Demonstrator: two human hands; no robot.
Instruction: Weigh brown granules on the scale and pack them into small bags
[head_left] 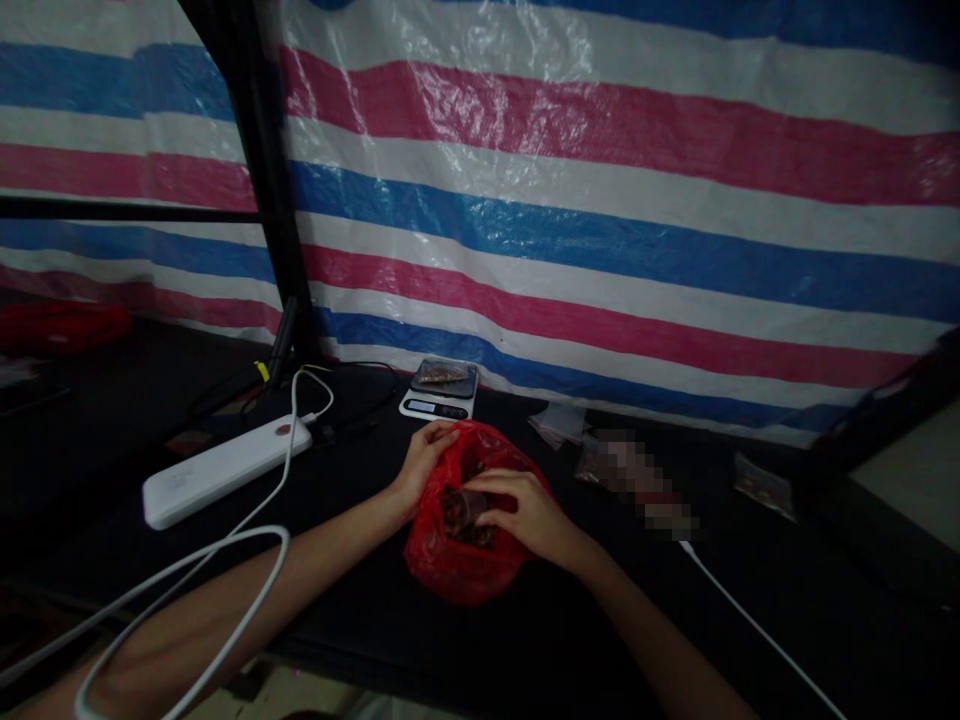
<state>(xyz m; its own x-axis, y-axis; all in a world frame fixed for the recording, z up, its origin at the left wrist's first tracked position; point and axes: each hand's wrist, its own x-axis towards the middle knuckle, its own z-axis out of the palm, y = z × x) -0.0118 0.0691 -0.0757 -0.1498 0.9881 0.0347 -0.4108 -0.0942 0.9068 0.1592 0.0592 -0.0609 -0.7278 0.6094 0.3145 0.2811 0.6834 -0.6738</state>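
A red plastic bag (469, 585) sits open on the black surface with brown, dried-looking bits (480, 537) inside. My left hand (425, 455) grips the bag's rim at its far left side. Within the bag's mouth, my right hand (529, 510) holds a small clear plastic cup (471, 507), fingers and thumb on either side of it. The cup is tilted with its mouth to the left, and brown bits show in it. Behind the bag stands a small white digital scale (439, 408); a flat clear packet (442, 371) of brown contents lies on its platform.
A white power strip (225, 472) with a looping white cable (281, 485) lies left, the cable passing over my left forearm. Small clear bags (559, 423), a blurred-out object (649, 485) on a cable and another filled packet (763, 487) lie right. A striped tarpaulin (600, 230) hangs behind.
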